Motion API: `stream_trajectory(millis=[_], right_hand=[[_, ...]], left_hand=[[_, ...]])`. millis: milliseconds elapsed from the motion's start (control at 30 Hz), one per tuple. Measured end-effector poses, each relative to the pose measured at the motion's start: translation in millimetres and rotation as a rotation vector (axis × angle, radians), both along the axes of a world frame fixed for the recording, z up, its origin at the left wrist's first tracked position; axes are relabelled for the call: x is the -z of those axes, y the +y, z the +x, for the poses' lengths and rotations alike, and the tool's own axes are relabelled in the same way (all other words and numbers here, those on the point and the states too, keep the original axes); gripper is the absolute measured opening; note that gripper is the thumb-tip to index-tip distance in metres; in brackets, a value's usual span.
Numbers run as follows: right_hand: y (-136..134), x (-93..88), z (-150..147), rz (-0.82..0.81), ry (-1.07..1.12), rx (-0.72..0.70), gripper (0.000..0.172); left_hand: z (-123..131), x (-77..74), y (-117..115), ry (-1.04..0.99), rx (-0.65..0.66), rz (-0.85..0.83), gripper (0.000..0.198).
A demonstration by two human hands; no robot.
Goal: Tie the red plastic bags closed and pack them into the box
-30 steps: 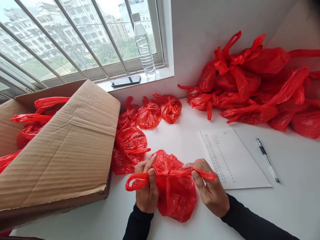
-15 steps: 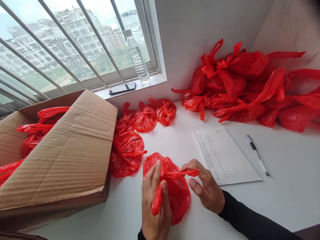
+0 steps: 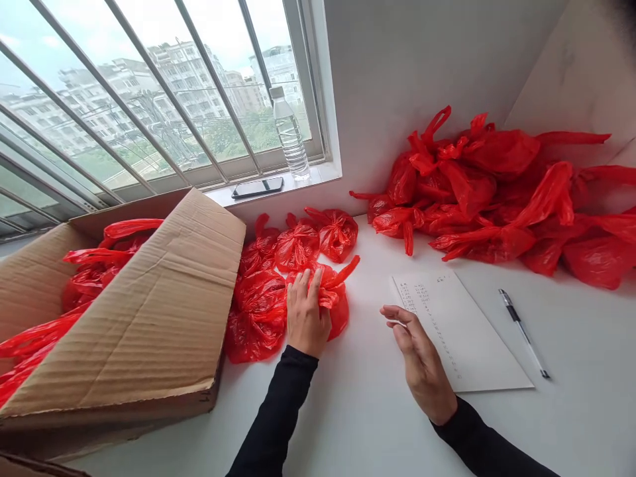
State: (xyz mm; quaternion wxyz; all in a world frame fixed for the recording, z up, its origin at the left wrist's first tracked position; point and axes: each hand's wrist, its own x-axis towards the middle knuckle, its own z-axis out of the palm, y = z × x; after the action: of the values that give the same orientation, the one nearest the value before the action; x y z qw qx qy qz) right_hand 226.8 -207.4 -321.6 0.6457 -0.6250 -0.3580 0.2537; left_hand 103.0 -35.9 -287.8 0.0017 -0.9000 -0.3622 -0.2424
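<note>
My left hand (image 3: 305, 315) lies on a tied red plastic bag (image 3: 335, 298) on the white table, fingers stretched flat over its top. That bag sits against several other tied red bags (image 3: 258, 311) beside a cardboard box. My right hand (image 3: 420, 361) hovers just above the table, fingers apart and holding nothing, at the left edge of a printed sheet of paper (image 3: 462, 331).
An open cardboard box (image 3: 134, 318) at left holds more red bags. A big heap of red bags (image 3: 497, 192) fills the back right corner. A pen (image 3: 524, 334) lies right of the paper. A water bottle (image 3: 291, 136) and a phone (image 3: 257, 187) rest on the windowsill.
Both hands were pulling the bag's handles tight. Now my left hand has moved the bag up and left against the group of bags, and my right hand has let go.
</note>
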Motion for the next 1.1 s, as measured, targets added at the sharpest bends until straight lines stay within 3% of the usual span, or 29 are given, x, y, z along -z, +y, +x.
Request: stream_trajectory(millis=[133, 267, 367, 500, 700, 900, 1100], right_hand=[[2, 0.2, -2, -0.044, -0.008, -0.028, 0.034], [4, 0.2, -4, -0.135, -0.034, -0.027, 0.034], [5, -0.3, -4, -0.177, -0.083, -0.027, 0.032], [6, -1.1, -4, -0.178, -0.164, -0.032, 0.030], [8, 2.0, -3, -0.155, -0.237, -0.028, 0.027], [4, 16.0, -4, -0.182, -0.244, -0.036, 0.028], [3, 36.0, -4, -0.203, -0.215, -0.074, 0.028]], left_hand=[[5, 8.1, -10, 0.077, -0.006, 0.023, 0.068], [2, 24.1, 5, 0.167, -0.077, -0.018, 0.058], [1, 20.4, 19, 0.147, -0.117, -0.030, 0.055], [5, 11.4, 19, 0.110, -0.117, -0.013, 0.061], [4, 22.7, 18, 0.128, -0.071, -0.027, 0.053], [-6, 15.7, 1, 0.047, -0.067, 0.023, 0.060], [-21, 29.5, -5, -0.037, -0.027, 0.097, 0.050]])
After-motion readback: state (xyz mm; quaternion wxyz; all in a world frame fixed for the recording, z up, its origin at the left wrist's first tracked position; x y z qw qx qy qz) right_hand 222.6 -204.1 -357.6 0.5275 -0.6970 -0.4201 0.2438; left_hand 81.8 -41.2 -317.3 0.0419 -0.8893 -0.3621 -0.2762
